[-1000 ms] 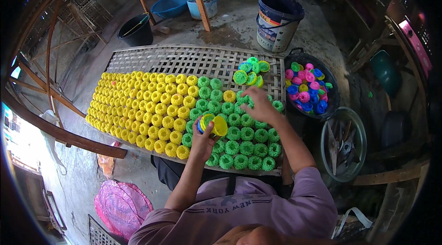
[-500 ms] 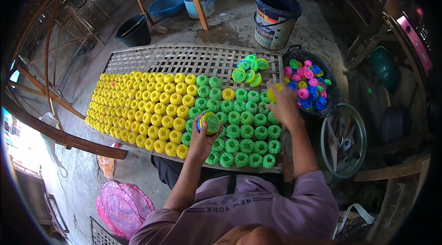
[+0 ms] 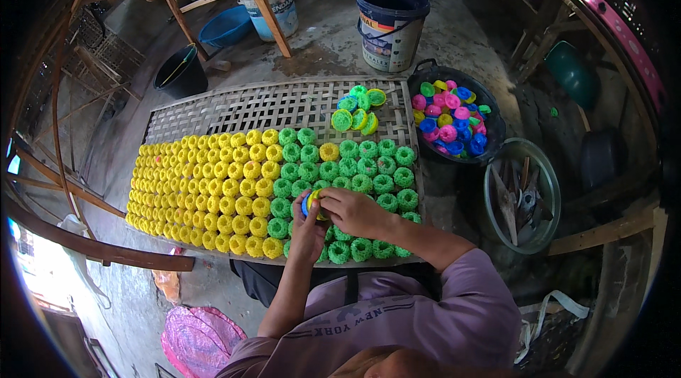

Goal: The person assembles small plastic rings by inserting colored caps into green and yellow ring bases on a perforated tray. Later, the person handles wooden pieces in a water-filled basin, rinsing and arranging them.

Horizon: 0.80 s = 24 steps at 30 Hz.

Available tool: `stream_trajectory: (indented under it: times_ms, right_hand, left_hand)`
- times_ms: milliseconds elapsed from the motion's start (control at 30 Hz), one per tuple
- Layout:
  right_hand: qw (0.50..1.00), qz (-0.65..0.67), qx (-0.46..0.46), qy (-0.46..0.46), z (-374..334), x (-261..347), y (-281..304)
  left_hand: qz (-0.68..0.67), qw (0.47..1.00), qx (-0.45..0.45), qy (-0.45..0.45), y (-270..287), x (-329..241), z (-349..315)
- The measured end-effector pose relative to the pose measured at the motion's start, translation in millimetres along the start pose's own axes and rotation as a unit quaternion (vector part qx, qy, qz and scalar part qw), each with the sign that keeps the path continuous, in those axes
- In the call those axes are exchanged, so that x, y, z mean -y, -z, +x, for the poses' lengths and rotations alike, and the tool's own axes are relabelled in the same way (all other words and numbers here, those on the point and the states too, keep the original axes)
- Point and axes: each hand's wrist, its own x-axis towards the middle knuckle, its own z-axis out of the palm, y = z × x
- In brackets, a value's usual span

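With our left hand (image 3: 306,236) we grip a short stack of small cups (image 3: 310,203), blue and yellow, holding it tilted over the near edge of the woven tray (image 3: 234,102). Our right hand (image 3: 353,212) meets the stack from the right, its fingers bent against the yellow end; we cannot tell whether they pinch a cup or only touch it. Below and around both hands sit green round pieces (image 3: 362,249), textured and hollowed in the middle, set in rows. To the left we have a larger block of matching yellow pieces (image 3: 213,204), and a lone yellow piece (image 3: 329,151) lies among the green ones. Beyond the rows, at the tray's far right, we see a loose pile of cups (image 3: 360,121) with green in them. Just beside the tray's right edge stands a black basin (image 3: 485,87) of pink, blue, yellow and green cups (image 3: 452,102). Nearer us is a clear round tub (image 3: 553,218) holding pale pointed objects, and beyond the tray stands a large bucket (image 3: 389,46).
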Motion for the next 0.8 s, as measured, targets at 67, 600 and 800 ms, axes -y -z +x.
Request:
stream_trajectory:
  times_ms: [67,600,800]
  right_hand:
    - [0.999,0.048,-0.007,-0.008,-0.5,-6.9,-0.6]
    - [0.997,0.059,-0.041,-0.006,-3.1,-5.0,9.0]
    - [0.983,0.16,0.027,-0.091,9.6,1.8,22.7]
  left_hand:
    - [0.005,1.0,-0.012,0.0,0.4,-0.6,-0.8]
    - [-0.045,0.996,-0.017,0.072,1.5,1.4,2.8]
    - [-0.027,0.991,-0.025,0.13,2.9,-4.3,-1.0]
